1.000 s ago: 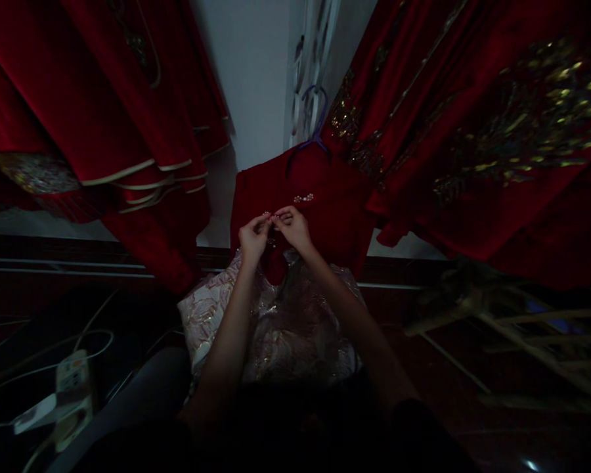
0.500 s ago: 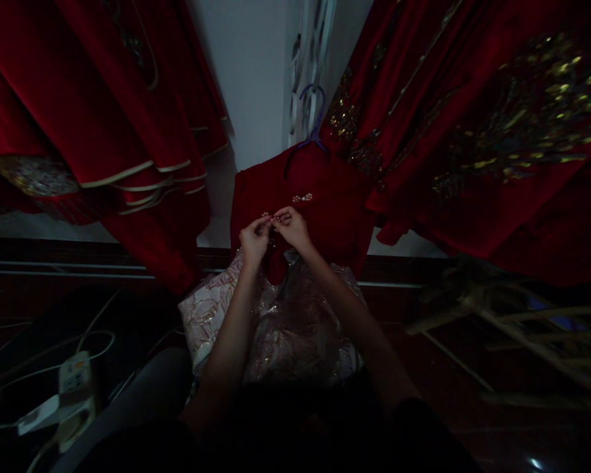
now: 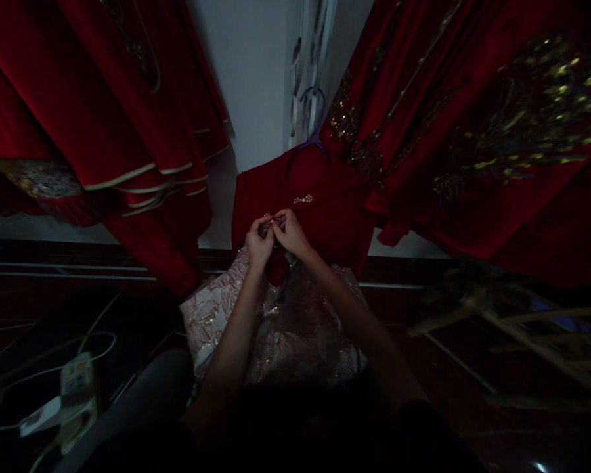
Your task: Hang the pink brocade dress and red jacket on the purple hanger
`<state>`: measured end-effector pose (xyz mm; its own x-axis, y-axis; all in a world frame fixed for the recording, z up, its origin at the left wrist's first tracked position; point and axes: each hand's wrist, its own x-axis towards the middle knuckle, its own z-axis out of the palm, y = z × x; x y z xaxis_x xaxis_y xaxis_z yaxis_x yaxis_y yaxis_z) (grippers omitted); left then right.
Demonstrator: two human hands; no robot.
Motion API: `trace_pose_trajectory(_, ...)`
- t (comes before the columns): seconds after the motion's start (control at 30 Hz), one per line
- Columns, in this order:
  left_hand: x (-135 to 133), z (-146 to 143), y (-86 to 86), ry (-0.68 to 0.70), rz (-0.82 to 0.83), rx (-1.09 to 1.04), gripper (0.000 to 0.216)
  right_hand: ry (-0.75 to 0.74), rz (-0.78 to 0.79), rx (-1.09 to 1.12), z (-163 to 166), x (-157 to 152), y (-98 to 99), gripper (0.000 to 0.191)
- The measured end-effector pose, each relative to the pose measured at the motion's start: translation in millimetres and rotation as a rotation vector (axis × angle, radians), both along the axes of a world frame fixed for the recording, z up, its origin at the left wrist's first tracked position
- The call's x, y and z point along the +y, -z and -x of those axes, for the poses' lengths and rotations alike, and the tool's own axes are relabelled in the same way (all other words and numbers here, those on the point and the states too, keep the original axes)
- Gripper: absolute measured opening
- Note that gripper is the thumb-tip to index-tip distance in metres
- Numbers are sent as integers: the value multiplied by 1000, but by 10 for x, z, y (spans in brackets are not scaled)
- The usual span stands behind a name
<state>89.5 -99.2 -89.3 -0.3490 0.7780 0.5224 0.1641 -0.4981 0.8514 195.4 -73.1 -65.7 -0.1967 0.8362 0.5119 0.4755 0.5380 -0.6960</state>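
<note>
A small dark red garment (image 3: 325, 223) hangs on a purple hanger (image 3: 313, 121) in front of me. My left hand (image 3: 258, 243) and my right hand (image 3: 289, 231) meet at its front, both pinching a pearl-trimmed fastener (image 3: 272, 219). A second pearl fastener (image 3: 303, 199) sits a little higher on the garment, untouched. My fingers are curled tight around the lower one.
Long red gowns with gold trim hang at left (image 3: 103, 112) and with gold embroidery at right (image 3: 473, 125). A pale shiny fabric bundle (image 3: 276, 328) lies below my arms. A white power strip with cables (image 3: 73, 387) lies on the dark floor at left; wooden slats (image 3: 512, 322) at right.
Both hands have stayed at the lower fastener, shifting slightly right and closer together; the view has barely moved.
</note>
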Motion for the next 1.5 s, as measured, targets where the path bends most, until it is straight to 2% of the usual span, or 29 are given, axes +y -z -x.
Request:
trace_pose_trajectory(0.1,55,18,72,-41,-18,49,31,-136,17,-48,-173,-157,100,38)
trace_pose_trajectory(0.2,70,-6,131,-119,39,137,41,-182,76,-129,-431,-387,198,55)
trace_pose_trajectory(0.33,17,-107,202,-218,176,284,52,-158,279,-266,-803,-623,248,61)
trace_pose_trajectory(0.47,-38,-161,302,-283,316,390,66,-154,280,-343,-977,-686,185,62)
trace_pose_trajectory(0.57,-42,-106,356,-269,370,462,48,-74,238,-299,-956,-673,165,62)
trace_pose_trajectory(0.67,-39,-1,345,-286,363,487,30,-30,238,-263,-888,-643,225,61)
trace_pose_trajectory(0.8,-67,60,268,-403,307,504,37,-36,273,-201,-803,-584,360,58)
trace_pose_trajectory(0.9,-110,-25,260,-457,290,499,39,13,290,-184,-761,-538,437,53)
trace_pose_trajectory(1.1,-167,-235,466,-450,266,507,35,141,196,-329,-743,-526,476,43)
trace_pose_trajectory(1.27,-133,-175,615,-447,231,570,23,81,239,-470,-725,-609,439,25)
trace_pose_trajectory(1.33,-128,-148,652,-452,212,590,19,105,245,-474,-715,-639,412,30)
trace_pose_trajectory(1.43,-135,-140,682,-465,206,607,19,235,248,-453,-708,-663,368,44)
trace_pose_trajectory(1.5,-140,-146,687,-481,207,605,20,264,269,-456,-711,-667,350,43)
